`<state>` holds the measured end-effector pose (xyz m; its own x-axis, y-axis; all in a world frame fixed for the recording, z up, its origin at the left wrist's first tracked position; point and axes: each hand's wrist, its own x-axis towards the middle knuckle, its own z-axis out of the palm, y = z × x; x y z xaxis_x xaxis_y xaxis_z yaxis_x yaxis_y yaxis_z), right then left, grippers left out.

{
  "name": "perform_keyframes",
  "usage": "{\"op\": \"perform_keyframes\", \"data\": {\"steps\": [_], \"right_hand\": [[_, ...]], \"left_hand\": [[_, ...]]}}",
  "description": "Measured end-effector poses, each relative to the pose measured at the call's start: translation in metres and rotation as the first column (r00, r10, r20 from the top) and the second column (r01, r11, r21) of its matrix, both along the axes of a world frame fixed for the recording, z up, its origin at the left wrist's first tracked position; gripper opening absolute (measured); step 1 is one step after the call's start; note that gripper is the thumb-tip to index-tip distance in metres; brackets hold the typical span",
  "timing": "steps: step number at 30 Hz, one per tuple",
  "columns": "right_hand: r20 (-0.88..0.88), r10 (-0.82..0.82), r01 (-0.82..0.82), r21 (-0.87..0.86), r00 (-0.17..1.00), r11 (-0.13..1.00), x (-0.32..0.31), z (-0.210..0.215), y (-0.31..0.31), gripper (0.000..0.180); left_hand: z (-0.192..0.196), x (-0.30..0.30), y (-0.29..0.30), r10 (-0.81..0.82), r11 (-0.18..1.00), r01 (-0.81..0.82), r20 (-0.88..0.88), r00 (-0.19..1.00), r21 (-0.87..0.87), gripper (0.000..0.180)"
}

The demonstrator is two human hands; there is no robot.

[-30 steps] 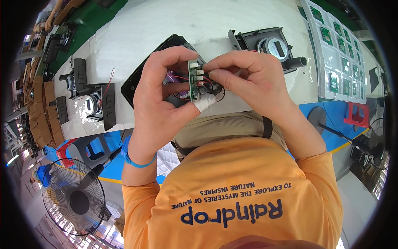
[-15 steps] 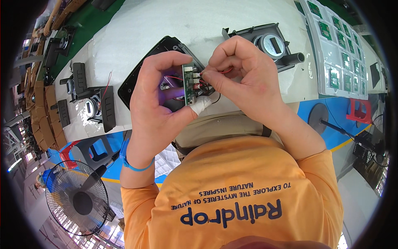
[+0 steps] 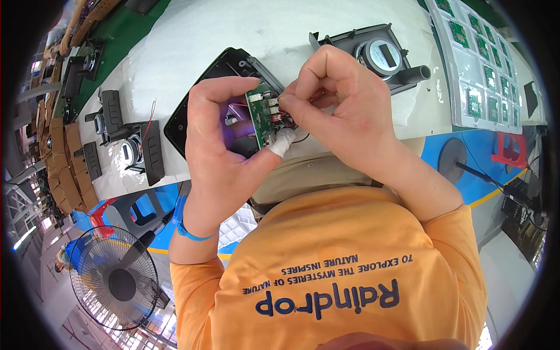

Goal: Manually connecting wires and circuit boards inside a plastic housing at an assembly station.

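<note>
your left hand pinching the board by its edges, your right hand pinched up tight beside its connectors, can't tell on what, black case just past your left hand

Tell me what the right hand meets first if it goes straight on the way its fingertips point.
Most likely the white connectors on the green circuit board that the left hand holds; the right hand may already touch them, depth being unclear.
</note>
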<state>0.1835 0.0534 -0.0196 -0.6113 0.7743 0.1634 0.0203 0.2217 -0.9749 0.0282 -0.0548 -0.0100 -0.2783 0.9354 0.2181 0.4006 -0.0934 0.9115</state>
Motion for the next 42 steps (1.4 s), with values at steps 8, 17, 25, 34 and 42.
{"op": "perform_keyframes", "data": {"steps": [8,17,25,34,42], "right_hand": [[0.045,-0.025,0.021,0.09,0.999,0.996,-0.002,-0.002,-0.001,0.022],[0.036,0.086,-0.084,-0.061,0.996,0.995,0.001,0.001,0.007,0.017],[0.048,0.119,-0.116,-0.071,0.992,0.991,0.005,0.002,0.001,0.017],[0.114,0.194,-0.198,0.019,0.974,0.98,0.018,0.011,0.011,0.019],[0.238,-0.296,0.228,0.276,0.925,0.934,0.095,0.03,0.076,0.025]], "left_hand": [[0.001,-0.001,0.001,0.001,1.0,0.0,0.103,0.995,-0.004,0.06],[0.007,0.001,0.002,0.008,0.999,-0.005,0.098,0.995,-0.035,0.061],[0.01,-0.001,0.002,0.013,0.998,-0.018,-0.086,0.996,-0.06,0.068],[0.013,-0.002,0.007,0.029,0.997,-0.026,0.049,0.998,-0.078,0.064],[0.022,-0.019,-0.004,0.098,0.948,-0.098,-0.015,0.995,-0.304,0.066]]}}
